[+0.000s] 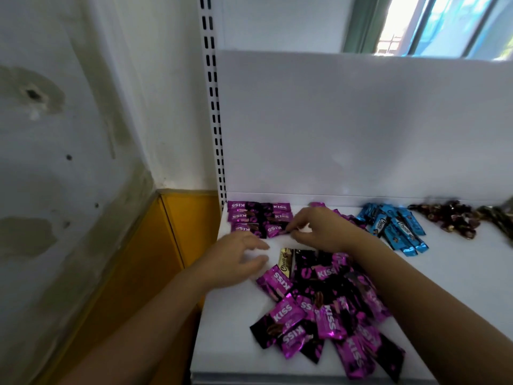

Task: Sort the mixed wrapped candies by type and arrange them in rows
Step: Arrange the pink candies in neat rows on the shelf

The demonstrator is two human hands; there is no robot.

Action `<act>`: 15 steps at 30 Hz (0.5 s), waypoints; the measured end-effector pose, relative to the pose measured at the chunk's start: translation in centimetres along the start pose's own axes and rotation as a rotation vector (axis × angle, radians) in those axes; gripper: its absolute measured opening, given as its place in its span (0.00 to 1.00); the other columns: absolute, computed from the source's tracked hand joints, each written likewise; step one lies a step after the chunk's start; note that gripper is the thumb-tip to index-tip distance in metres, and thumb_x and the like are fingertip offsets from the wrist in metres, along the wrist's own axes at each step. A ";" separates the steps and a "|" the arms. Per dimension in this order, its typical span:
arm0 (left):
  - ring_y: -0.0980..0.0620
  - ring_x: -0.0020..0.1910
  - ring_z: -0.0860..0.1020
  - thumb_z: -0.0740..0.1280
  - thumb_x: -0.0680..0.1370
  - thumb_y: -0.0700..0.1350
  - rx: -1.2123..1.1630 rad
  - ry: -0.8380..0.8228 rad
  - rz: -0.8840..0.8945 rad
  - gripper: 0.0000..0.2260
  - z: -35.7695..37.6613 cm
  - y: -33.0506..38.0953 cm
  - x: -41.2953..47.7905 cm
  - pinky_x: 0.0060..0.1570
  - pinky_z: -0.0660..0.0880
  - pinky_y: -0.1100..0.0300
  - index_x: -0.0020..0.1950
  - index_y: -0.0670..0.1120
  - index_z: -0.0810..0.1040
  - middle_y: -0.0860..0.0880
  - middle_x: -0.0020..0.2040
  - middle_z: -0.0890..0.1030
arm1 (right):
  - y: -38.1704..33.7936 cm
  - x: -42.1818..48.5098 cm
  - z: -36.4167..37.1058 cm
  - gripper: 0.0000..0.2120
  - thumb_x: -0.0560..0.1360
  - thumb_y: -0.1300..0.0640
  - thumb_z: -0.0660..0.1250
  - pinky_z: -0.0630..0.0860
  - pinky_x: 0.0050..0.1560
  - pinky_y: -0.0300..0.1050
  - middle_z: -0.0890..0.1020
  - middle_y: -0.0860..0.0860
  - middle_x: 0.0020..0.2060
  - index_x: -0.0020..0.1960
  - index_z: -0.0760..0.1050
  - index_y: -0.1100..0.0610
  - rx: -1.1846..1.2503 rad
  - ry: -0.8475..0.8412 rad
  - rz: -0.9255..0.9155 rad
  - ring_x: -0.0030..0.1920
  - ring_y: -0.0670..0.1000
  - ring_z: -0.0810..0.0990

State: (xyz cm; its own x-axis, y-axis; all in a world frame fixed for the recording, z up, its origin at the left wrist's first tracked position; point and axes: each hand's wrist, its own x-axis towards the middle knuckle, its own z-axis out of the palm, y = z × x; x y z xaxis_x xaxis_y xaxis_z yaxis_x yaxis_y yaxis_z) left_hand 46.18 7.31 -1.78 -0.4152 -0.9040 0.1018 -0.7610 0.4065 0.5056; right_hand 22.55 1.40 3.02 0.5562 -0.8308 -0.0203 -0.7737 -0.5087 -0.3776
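On the white shelf [458, 276] the left grip [238, 258] hovers low with its fingers spread and relaxed, released and holding nothing; it is blurred, so I cannot tell whether it touches the surface. Just to its right lies one gold candy [286, 261], at the top edge of the purple pile [327, 309], a loose heap of purple and black Kiss wrappers overlapping at all angles near the front of the shelf. The right grip [319, 229] reaches across above that heap, thumb and forefinger closed on the right end of a Kiss candy [274, 230]. This candy lies flat as the nearest right piece of the purple rows [259, 216], three short rows of two set side by side in the back left corner, against the back panel [361, 120]. More purple wrappers show behind the right wrist. Farther right, well apart from the rows, sit the blue candies [397, 229] in a slanted bunch, and beyond them the dark candies [449, 218] in a scattered heap. A slotted upright [213, 120] rises at the shelf's left edge.
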 end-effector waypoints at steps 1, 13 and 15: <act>0.63 0.60 0.71 0.64 0.76 0.62 -0.030 -0.100 0.010 0.19 0.0 0.7 -0.4 0.59 0.68 0.63 0.65 0.58 0.75 0.60 0.62 0.75 | -0.2 -0.8 -0.5 0.13 0.76 0.50 0.67 0.76 0.56 0.41 0.81 0.44 0.56 0.59 0.80 0.50 0.014 -0.096 0.013 0.52 0.42 0.78; 0.59 0.46 0.76 0.77 0.68 0.57 -0.172 -0.127 -0.103 0.19 0.3 2.3 -1.3 0.44 0.77 0.61 0.56 0.57 0.77 0.57 0.47 0.78 | -2.1 -1.7 2.9 0.19 0.77 0.55 0.64 0.72 0.63 0.53 0.72 0.47 0.66 0.67 0.73 0.46 -0.208 -0.248 -0.171 0.63 0.50 0.71; 0.56 0.45 0.77 0.77 0.68 0.55 -0.198 -0.117 -0.127 0.18 0.1 1.7 -1.5 0.46 0.79 0.57 0.53 0.56 0.76 0.55 0.46 0.78 | -2.2 -1.3 2.9 0.18 0.76 0.54 0.66 0.72 0.60 0.51 0.73 0.47 0.62 0.65 0.73 0.47 -0.213 -0.240 -0.131 0.61 0.50 0.72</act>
State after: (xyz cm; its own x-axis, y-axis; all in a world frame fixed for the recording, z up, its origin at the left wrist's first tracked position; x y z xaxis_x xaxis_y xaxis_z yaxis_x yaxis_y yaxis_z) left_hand 45.52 9.39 -1.18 -0.3862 -0.9200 -0.0671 -0.7031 0.2466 0.6669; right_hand 24.43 4.27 1.25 0.6911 -0.6913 -0.2112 -0.7227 -0.6645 -0.1899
